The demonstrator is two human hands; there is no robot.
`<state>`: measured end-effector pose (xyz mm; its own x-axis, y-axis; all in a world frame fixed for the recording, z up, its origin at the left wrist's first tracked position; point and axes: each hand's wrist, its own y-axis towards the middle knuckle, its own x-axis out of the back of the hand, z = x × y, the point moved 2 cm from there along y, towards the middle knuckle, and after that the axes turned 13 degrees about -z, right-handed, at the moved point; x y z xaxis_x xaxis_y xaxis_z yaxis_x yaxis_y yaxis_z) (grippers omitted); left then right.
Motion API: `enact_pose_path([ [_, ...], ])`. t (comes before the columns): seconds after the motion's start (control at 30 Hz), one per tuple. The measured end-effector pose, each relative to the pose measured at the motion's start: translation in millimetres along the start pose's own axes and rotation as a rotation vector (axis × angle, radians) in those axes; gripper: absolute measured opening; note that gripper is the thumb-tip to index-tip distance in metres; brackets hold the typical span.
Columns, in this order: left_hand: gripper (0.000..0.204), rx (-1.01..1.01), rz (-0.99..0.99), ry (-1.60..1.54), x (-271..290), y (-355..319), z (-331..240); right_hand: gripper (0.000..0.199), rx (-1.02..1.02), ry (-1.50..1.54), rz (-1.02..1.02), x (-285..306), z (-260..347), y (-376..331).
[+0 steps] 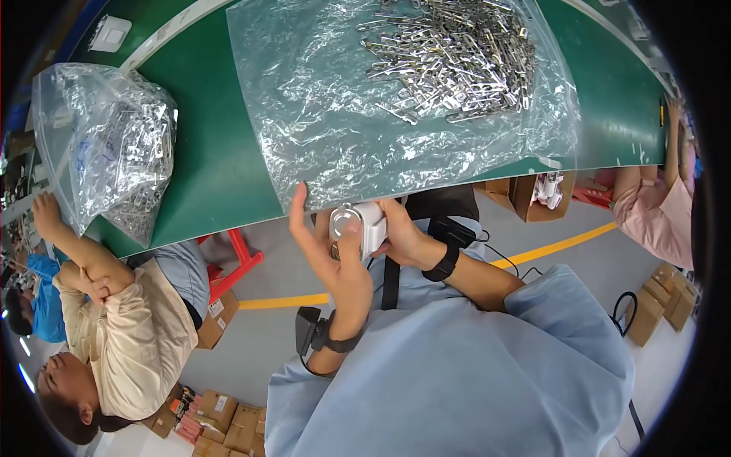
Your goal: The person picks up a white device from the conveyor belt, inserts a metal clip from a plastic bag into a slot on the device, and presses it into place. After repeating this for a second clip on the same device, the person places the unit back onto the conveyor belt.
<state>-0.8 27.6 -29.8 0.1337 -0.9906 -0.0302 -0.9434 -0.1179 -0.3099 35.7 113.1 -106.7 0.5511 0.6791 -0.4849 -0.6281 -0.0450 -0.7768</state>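
Just off the front edge of the table, I hold a small white plastic device (371, 228) with a round silver-rimmed face. My right hand (406, 238) is closed around its right side. The thumb of my left hand (339, 263) presses on the round face, while the index finger points up past it toward the table edge; the other left fingers are partly hidden behind the device. Beyond my hands, a clear plastic sheet or bag (327, 129) covers the green table, with a heap of small metal clip-like parts (464, 68) on it.
A clear bag of metal parts (137, 152) stands on the green table (205, 152) at left, beside a co-worker (137, 335). A white piece (110, 34) lies far left. Below the table are a red stool (236, 263) and a cardboard box (533, 199) holding white parts.
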Motion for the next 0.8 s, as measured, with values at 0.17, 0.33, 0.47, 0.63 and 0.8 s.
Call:
enact_pose_path([
  [0.17, 0.063, -0.115, -0.076, 0.101, -10.5, 1.8, 2.1, 0.054, -0.153, -0.001, 0.021, 3.4, -4.0, 12.3],
  [0.33, 0.059, -0.056, -0.182, 0.163, -17.3, 0.4, -6.6, 0.055, -0.189, 0.075, -0.027, -6.3, 0.0, 10.7],
  [0.47, 0.065, 0.09, -0.061, 0.169, 0.0, 9.5, -6.2, 0.057, -0.44, 0.215, 0.261, 21.6, 6.1, -3.1],
  [0.63, 0.072, 0.308, 0.267, -0.338, 3.5, 44.1, -20.1, 0.077, -0.309, 0.221, 0.775, 13.2, 64.5, -70.9],
  [0.8, 0.073, 0.368, 0.447, -0.221, 25.7, 37.5, -24.7, 0.07, 0.996, -0.135, 0.213, 4.3, 253.7, -114.5],
])
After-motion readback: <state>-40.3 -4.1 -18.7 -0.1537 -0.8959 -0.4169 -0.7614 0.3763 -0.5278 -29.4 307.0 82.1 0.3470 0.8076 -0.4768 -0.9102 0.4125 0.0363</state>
